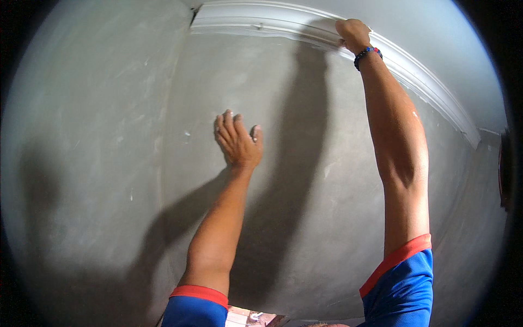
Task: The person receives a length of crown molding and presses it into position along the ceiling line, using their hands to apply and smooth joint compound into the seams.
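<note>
My left hand (237, 140) rests against the grey plastered wall (201, 82) with its fingers stretched out and the thumb apart; pale dust or paste marks some fingertips. High on the right, my right hand (354, 34) is closed at the white crown moulding (239, 17), which runs along the top of the wall under the ceiling. The back of that hand hides what its fingers grip, if anything. A dark beaded bracelet (369, 56) with some red circles the right wrist. White filler shows along the moulding's lower edge.
A left side wall (98, 109) meets the facing wall at a corner. Above the moulding is the white ceiling (436, 32). A dark object (504, 171) sits at the far right edge. Below, between my arms, part of a cluttered, bright area (245, 317) shows. Arm shadows cross the wall.
</note>
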The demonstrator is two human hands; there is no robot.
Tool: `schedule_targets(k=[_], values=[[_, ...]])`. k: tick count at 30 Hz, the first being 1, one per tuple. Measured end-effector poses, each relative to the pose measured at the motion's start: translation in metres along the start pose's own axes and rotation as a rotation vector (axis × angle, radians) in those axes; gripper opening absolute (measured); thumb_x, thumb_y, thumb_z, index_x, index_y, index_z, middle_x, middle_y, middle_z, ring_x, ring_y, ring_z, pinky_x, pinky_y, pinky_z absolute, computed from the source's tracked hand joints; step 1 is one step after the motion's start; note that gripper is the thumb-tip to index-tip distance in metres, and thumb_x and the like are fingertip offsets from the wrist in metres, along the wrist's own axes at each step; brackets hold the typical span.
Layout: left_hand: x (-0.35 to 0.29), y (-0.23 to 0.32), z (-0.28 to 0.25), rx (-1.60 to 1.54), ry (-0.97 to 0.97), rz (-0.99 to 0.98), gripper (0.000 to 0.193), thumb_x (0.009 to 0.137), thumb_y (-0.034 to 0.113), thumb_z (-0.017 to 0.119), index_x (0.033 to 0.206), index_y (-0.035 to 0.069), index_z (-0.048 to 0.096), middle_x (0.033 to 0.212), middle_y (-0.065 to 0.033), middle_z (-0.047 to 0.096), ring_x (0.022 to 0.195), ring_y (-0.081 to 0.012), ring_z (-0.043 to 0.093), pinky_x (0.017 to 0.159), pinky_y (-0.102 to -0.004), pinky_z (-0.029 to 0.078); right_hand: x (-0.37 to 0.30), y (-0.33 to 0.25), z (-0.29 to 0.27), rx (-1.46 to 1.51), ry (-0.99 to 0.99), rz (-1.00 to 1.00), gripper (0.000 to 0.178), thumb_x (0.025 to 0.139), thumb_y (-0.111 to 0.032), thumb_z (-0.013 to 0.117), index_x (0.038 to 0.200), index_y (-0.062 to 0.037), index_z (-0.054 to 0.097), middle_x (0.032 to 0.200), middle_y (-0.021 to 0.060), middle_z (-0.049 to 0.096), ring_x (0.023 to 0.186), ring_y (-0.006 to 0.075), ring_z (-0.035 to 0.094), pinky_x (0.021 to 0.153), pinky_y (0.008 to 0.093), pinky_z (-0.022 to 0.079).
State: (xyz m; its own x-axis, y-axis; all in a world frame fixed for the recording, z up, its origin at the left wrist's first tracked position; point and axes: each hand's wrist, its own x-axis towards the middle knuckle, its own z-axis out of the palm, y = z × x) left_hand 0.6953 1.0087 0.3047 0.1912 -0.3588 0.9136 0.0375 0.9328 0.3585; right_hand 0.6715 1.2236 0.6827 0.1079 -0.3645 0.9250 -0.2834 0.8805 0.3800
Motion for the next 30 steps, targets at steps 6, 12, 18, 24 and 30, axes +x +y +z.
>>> schedule_targets(k=[6,12,18,24,30], values=[[-0.002,-0.014,0.013,-0.059,-0.037,0.004,0.063,0.092,0.041,0.057,0.134,-0.002,0.038,0.147,-0.0258,0.029,0.142,-0.046,0.02,0.115,-0.0599,0.016,0.036,-0.12,-0.003,-0.032,-0.104,-0.114,0.026,0.085,-0.019,0.056,0.093,0.0019,0.07,0.09,0.0162,0.074,0.094,0.033,0.07,0.095,0.0495,0.047],[-0.002,-0.014,-0.002,-0.129,-0.109,-0.016,0.066,0.091,0.038,0.059,0.138,-0.002,0.035,0.15,-0.0254,0.026,0.142,-0.0457,0.017,0.115,-0.0606,0.014,0.069,-0.185,0.009,-0.086,-0.126,-0.145,0.018,0.082,-0.015,0.066,0.094,-0.002,0.068,0.097,0.0177,0.071,0.093,0.0342,0.069,0.087,0.0466,0.052],[-0.001,-0.012,-0.004,-0.208,-0.088,-0.004,0.067,0.088,0.037,0.062,0.136,-0.003,0.038,0.15,-0.0252,0.027,0.143,-0.045,0.016,0.114,-0.0594,0.014,0.092,-0.228,0.009,-0.095,-0.071,-0.184,0.015,0.083,-0.016,0.071,0.092,-0.0044,0.068,0.093,0.0174,0.072,0.087,0.0334,0.07,0.077,0.0426,0.057],[0.003,-0.025,-0.004,-0.235,-0.049,-0.013,0.066,0.087,0.035,0.064,0.134,-0.005,0.04,0.149,-0.0265,0.029,0.142,-0.0473,0.018,0.114,-0.0609,0.014,0.089,-0.314,0.002,0.348,-0.102,0.192,0.029,0.089,-0.021,0.053,0.111,-0.0096,0.069,0.103,0.0176,0.071,0.096,0.0311,0.068,0.084,0.043,0.055],[0.002,-0.021,-0.006,-0.276,-0.097,-0.027,0.066,0.085,0.026,0.066,0.136,-0.004,0.037,0.15,-0.0271,0.026,0.144,-0.0475,0.015,0.115,-0.0611,0.013,0.102,-0.358,0.023,0.359,0.016,0.027,0.033,0.088,-0.026,0.053,0.107,-0.0022,0.064,0.111,0.0238,0.065,0.103,0.039,0.063,0.087,0.0474,0.052]])
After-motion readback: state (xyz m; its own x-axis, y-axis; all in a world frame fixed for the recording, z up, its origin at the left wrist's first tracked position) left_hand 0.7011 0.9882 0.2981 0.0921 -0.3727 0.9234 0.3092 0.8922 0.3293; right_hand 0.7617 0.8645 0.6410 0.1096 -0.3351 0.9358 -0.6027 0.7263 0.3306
